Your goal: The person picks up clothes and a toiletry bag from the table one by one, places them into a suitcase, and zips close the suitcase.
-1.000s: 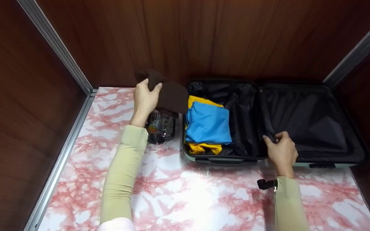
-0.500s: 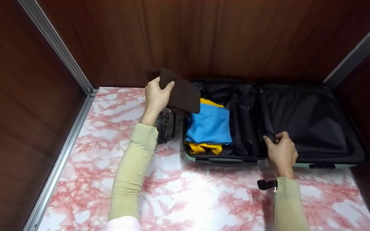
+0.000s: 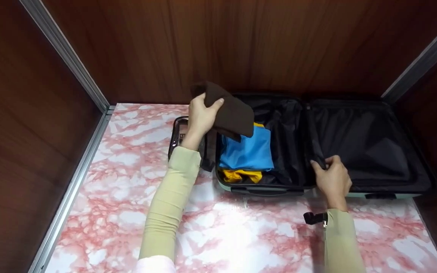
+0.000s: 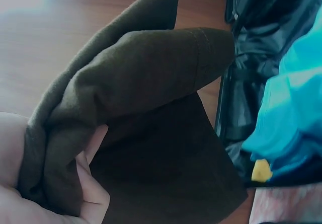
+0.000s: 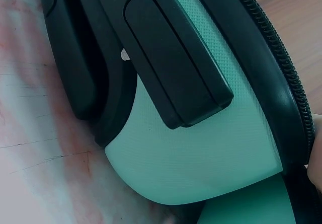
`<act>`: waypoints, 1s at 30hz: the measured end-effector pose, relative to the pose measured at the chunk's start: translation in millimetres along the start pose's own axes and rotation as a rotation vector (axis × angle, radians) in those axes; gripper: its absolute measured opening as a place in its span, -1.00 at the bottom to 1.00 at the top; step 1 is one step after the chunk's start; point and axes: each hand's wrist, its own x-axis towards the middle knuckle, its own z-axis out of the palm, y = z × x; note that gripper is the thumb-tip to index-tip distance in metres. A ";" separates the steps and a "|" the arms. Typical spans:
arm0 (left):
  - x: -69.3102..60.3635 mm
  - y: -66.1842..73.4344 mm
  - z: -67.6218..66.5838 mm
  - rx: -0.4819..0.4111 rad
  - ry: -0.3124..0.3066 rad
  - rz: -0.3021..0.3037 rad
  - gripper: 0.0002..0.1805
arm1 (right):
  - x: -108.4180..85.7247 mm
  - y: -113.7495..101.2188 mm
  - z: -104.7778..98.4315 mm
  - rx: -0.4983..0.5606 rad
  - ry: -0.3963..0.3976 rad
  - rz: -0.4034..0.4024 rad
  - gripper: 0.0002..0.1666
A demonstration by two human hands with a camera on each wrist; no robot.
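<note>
My left hand point(image 3: 201, 118) grips a folded dark brown garment point(image 3: 234, 115) between thumb and fingers. It is held over the left side of an open suitcase point(image 3: 271, 191); in the left wrist view the folded brown cloth point(image 4: 151, 78) hangs from the fingers. Beneath lie a folded blue garment point(image 3: 249, 151) and a yellow cloth point(image 3: 247, 176), partly covered by the blue one. At the front of the suitcase's middle seam, my right hand point(image 3: 334, 180) pinches the black lining edge. The right wrist view shows mostly the mint-green shell point(image 5: 191, 158), with part of a finger at its right edge.
A black-rimmed case with a see-through top point(image 3: 175, 133) stands left of the suitcase, partly hidden by my left arm. The black-lined lid half point(image 3: 362, 144) lies flat at right. Dark wooden panels point(image 3: 218, 45) enclose the marbled table point(image 3: 127, 220).
My left hand has moved right with the brown garment, from above the see-through case to over the blue garment. The right hand has stayed at the seam.
</note>
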 end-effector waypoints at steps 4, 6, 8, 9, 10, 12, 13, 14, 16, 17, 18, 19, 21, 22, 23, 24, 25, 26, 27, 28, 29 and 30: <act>-1.3 4.4 11.7 -0.014 -0.016 -0.003 -0.74 | 0.5 0.1 -0.3 -0.006 0.006 0.002 -0.28; -1.7 6.4 17.3 -0.020 -0.025 -0.012 -0.73 | 0.6 0.1 -0.7 -0.006 0.006 0.002 -0.28; -1.7 8.5 23.1 -0.028 -0.033 -0.022 -0.71 | 0.6 0.2 -1.3 -0.007 0.005 0.003 -0.28; -1.6 9.4 26.3 -0.036 -0.034 -0.027 -0.71 | 0.6 0.1 -1.5 -0.008 0.005 0.003 -0.28; -1.2 10.1 30.0 -0.047 -0.032 -0.025 -0.71 | 0.5 0.0 -1.7 -0.008 0.004 0.004 -0.28; -1.1 11.2 36.8 -0.066 -0.031 -0.018 -0.71 | 0.3 -0.2 -1.7 -0.008 0.003 0.004 -0.28; -1.1 11.3 40.5 -0.072 -0.029 -0.020 -0.72 | 0.1 -0.3 -1.4 -0.008 0.003 0.004 -0.28; -1.4 11.4 44.1 -0.078 -0.026 -0.021 -0.72 | -0.1 -0.4 -1.2 -0.007 0.004 0.004 -0.27; -2.0 10.8 51.3 -0.075 -0.023 -0.030 -0.73 | -0.5 -0.6 -0.9 -0.006 0.004 0.006 -0.28; -2.3 10.6 54.5 -0.069 -0.019 -0.037 -0.73 | -0.7 -0.8 -0.7 -0.005 0.005 0.005 -0.28; -2.5 10.5 57.3 -0.064 -0.016 -0.045 -0.73 | -0.8 -0.9 -0.5 -0.004 0.005 0.003 -0.28; -2.5 10.3 60.0 -0.075 -0.019 -0.051 -0.73 | -1.0 -1.2 -0.1 -0.002 0.003 0.001 -0.29; -1.9 10.6 64.3 -0.105 -0.024 -0.055 -0.74 | -1.6 -1.8 0.4 0.002 0.001 -0.003 -0.29; -1.4 11.2 66.1 -0.130 -0.030 -0.054 -0.74 | -1.7 -1.9 0.3 0.003 0.001 -0.007 -0.30; -0.5 11.8 67.9 -0.159 -0.037 -0.052 -0.74 | -1.7 -2.0 0.2 0.003 0.002 -0.009 -0.30; 0.3 12.9 69.4 -0.191 -0.048 -0.049 -0.74 | -1.6 -2.0 0.0 0.002 0.002 -0.011 -0.29; 1.2 13.9 70.8 -0.221 -0.060 -0.045 -0.74 | -1.7 -2.1 -0.3 0.003 0.004 -0.011 -0.30; 1.8 15.5 71.6 -0.236 -0.071 -0.043 -0.72 | -1.8 -2.0 -0.6 0.002 0.007 -0.011 -0.30; 2.3 17.0 72.4 -0.258 -0.088 -0.037 -0.69 | -2.0 -2.0 -1.0 0.000 0.009 -0.010 -0.30; 2.9 18.3 73.2 -0.282 -0.110 -0.031 -0.65 | -2.1 -1.7 -1.4 -0.002 0.011 -0.010 -0.30; 3.4 19.7 73.7 -0.310 -0.136 -0.024 -0.60 | -2.3 -1.5 -1.6 -0.004 0.011 -0.009 -0.30; 3.7 20.7 74.2 -0.348 -0.168 -0.016 -0.55 | -2.4 -1.3 -1.7 -0.005 0.010 -0.009 -0.30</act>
